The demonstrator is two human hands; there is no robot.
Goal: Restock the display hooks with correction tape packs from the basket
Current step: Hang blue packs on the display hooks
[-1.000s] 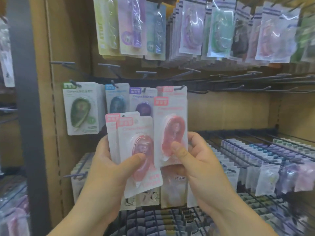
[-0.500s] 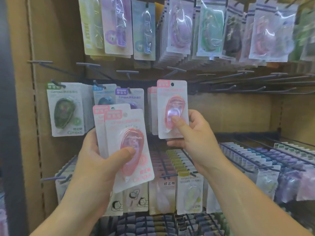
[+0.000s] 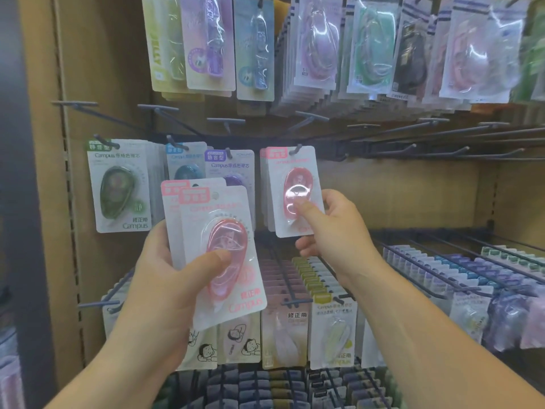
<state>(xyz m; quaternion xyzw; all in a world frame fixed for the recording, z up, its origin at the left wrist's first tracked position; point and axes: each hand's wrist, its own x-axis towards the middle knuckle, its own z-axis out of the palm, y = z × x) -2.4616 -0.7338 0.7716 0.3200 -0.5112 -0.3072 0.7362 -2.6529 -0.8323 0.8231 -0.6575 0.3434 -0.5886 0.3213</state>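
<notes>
Bottom edge, nearest: rows of packs [image 3: 265,385] seen top-down on long hooks, dark and pale header cards.

Left hand [image 3: 159,293]: holds 2 pink correction tape packs [image 3: 233,231], fanned and tilted a bit. The thumb lies across the front blister and the fingers curl behind.

Right hand [image 3: 336,228]: pinches 1 pink pack [image 3: 295,184] low down, thumb on the blister, fingers curled behind the bottom edge. The pack hangs upright on a hook [image 3: 298,149] whose tip pokes through the card hole. More pink cards sit right behind it on the same hook.

Same row, leftward: purple pack [image 3: 233,166], blue pack [image 3: 184,160] and green pack [image 3: 118,184], each on its own hook. The left hand's stack partly covers the purple and blue ones.

Below the hands: a pale pink pack [image 3: 283,329] and a yellow pack [image 3: 333,335] front their hook rows. Rows of purple and blue packs [image 3: 472,270] run off right.

Right of the pink hook: several bare hooks [image 3: 427,149] on a dark rail.

Back: wood-tone panel [image 3: 398,196], a slotted upright strip [image 3: 69,202] at left, and a dark post [image 3: 17,202] at the far left edge.

Top row: glossy packs [image 3: 374,45] in yellow, purple, green, black and pink, densely stacked, blurred by glare.
</notes>
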